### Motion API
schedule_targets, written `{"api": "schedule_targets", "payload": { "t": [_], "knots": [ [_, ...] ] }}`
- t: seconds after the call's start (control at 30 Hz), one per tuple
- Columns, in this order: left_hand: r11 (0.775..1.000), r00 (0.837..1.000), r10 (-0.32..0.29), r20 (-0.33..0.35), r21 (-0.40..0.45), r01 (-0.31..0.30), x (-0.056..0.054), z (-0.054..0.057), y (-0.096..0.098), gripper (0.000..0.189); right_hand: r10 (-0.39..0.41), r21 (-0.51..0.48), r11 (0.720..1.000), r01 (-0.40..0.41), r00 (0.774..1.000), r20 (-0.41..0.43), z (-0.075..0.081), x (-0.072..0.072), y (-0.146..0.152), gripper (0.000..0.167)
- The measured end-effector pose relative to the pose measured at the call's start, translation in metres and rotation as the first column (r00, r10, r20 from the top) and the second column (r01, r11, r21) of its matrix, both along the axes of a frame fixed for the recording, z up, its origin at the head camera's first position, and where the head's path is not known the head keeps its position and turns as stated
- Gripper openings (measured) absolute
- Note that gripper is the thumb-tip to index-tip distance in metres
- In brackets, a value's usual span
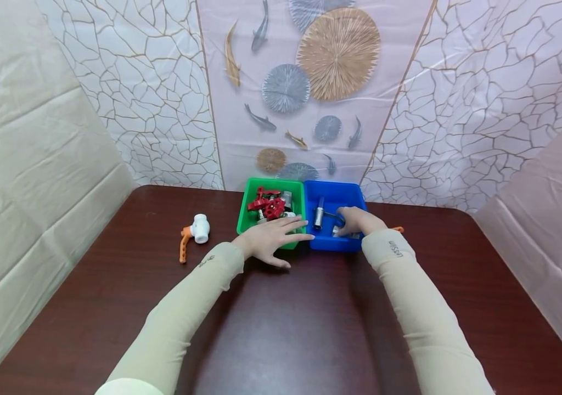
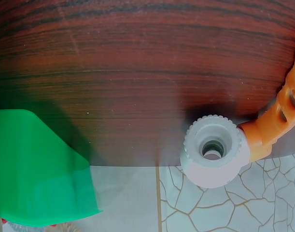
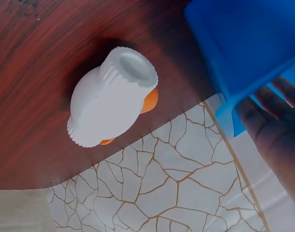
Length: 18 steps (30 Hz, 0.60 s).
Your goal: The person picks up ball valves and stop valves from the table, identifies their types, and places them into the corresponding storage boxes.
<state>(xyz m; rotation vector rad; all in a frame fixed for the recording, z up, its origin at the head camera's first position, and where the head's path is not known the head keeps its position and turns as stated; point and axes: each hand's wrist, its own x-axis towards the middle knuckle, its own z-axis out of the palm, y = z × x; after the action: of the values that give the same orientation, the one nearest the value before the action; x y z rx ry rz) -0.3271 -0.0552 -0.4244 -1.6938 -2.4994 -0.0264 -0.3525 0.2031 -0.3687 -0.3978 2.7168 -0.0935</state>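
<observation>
My left hand [image 1: 272, 240], fingers spread, lies over the front of the green bin [image 1: 242, 211] with nothing gripped. Inside that bin are several valves with red handles [image 1: 274, 208]. My right hand [image 1: 360, 220] reaches over the side of the blue bin [image 1: 335, 189], fingers bent down among metal parts; its fingertips are hidden, so I cannot tell whether they pinch one. A metal valve [image 1: 318, 218] with a dark blue lever lies left of those fingers. In the right wrist view the fingers [image 3: 270, 104] pass over the blue rim.
A white ball valve [image 1: 201, 229] with an orange handle [image 1: 184, 245] lies on the table left of the green bin. Another white valve [image 3: 106, 104] is right of the blue bin, mostly behind my right sleeve in the head view. A patterned wall covering [image 1: 162, 104] rises behind the bins.
</observation>
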Motion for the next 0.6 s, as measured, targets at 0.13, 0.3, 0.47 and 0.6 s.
{"api": "schedule_targets", "payload": {
  "t": [0.13,0.3,0.47,0.6],
  "knots": [
    [1.0,1.0,0.003,0.008,-0.009,-0.003,0.001,0.001,0.0,0.084,-0.015,-0.023,1.0,0.015,1.0,-0.005,0.003,0.004,0.003,0.07],
    [1.0,1.0,0.001,0.007,-0.004,-0.001,0.001,0.003,0.0,0.084,-0.034,-0.036,0.999,0.033,0.999,-0.016,0.008,0.008,0.003,0.07],
    [1.0,1.0,0.0,0.017,-0.004,0.0,-0.002,0.003,0.002,0.085,-0.028,-0.011,1.0,0.028,0.999,-0.021,0.012,0.01,0.003,0.068],
    [1.0,1.0,0.005,0.024,-0.028,-0.005,-0.001,0.003,0.002,0.085,0.002,0.002,1.0,-0.002,1.0,-0.028,0.014,0.013,0.004,0.066]
  ]
}}
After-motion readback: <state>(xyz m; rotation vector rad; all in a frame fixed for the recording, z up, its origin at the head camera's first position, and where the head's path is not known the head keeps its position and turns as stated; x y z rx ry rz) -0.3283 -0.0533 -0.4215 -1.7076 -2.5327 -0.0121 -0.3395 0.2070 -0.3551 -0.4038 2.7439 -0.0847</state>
